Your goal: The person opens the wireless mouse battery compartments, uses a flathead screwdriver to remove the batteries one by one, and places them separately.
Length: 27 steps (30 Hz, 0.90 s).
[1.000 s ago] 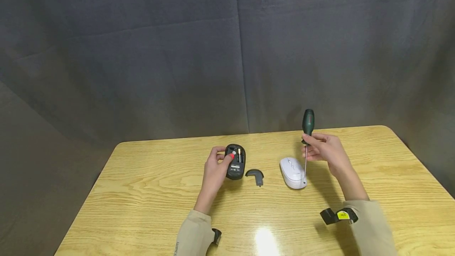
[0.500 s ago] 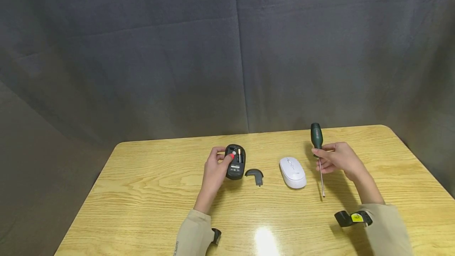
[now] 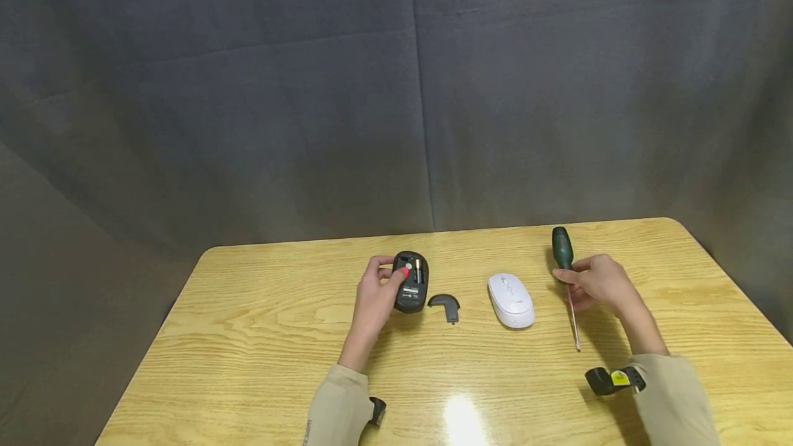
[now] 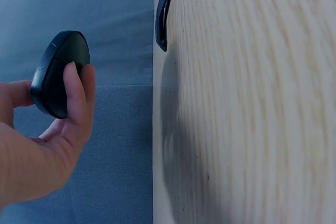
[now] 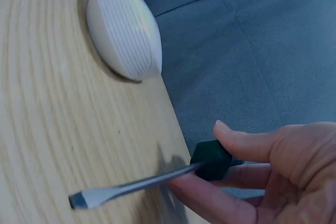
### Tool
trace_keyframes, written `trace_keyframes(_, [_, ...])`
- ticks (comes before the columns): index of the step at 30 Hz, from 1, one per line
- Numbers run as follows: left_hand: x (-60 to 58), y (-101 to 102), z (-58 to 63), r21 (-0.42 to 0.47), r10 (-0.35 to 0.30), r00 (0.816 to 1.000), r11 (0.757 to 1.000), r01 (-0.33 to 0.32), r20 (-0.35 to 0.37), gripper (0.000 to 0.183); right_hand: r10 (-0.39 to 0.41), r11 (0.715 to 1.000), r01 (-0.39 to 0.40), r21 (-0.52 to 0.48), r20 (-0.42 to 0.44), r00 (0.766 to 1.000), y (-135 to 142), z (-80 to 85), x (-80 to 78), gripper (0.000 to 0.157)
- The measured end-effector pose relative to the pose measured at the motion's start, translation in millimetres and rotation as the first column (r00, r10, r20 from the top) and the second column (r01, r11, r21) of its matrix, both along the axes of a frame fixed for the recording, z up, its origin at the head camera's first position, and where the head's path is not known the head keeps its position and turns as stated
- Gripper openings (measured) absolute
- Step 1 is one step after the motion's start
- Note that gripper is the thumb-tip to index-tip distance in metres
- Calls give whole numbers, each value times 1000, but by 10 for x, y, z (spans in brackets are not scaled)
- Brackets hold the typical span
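Right hand (image 3: 599, 283) pinches the screwdriver (image 3: 562, 250), now farther from the white mouse (image 3: 511, 300), seemingly idle (left hand (image 3: 374, 296) grips black mouse (image 3: 412, 298)).

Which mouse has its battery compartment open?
The black mouse in the left hand: its battery is exposed. The white mouse rests top-side up on the table, no compartment showing.

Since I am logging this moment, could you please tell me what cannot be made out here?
- Head view: print on the black mouse, too small to read.
- Head view: underside of the white mouse, facing the table.
- Left wrist view: white mouse, mostly cut off by the top edge.
- Right wrist view: most of the screwdriver handle, behind the right hand.
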State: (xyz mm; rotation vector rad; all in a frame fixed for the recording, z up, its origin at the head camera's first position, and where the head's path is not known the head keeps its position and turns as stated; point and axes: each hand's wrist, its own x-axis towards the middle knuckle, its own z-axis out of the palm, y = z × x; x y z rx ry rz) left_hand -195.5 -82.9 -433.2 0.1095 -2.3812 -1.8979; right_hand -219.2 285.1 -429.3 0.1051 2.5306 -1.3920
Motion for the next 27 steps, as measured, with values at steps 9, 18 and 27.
trace_keyframes(9, [-2,0,-10,2,-10,1000,1000,10,-2,39,23,985,-25,171,9,1000,38,-21,-14,42])
trace_keyframes(18, [4,-18,-21,5,-24,1000,1000,24,-20,40,14,970,-10,242,-11,1000,8,-51,-8,34])
trace_keyframes(27, [5,-14,-5,6,-18,1000,1000,18,-4,38,24,963,-17,270,-21,1000,8,-57,-9,30])
